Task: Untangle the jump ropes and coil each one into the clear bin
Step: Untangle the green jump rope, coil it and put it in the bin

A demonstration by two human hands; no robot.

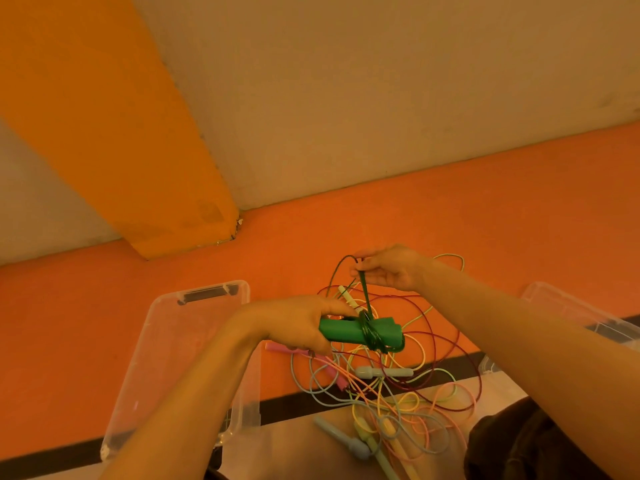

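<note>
My left hand (298, 323) grips the two green handles (346, 332) of a jump rope, held side by side above the floor. Dark green cord (372, 336) is wound several turns round the handles. My right hand (389, 268) pinches the free end of that cord just above and to the right, holding it taut up from the handles. Below both hands lies a tangle of ropes (398, 393) in maroon, yellow, pale blue and pink, with pastel handles among them. The clear bin (152, 358) stands at the left, under my left forearm.
A second clear container (568, 306) sits at the right edge behind my right forearm. The floor is orange with a dark stripe (287, 407) near me. A wall and an orange pillar (138, 150) rise behind. Dark clothing (533, 441) shows at the lower right.
</note>
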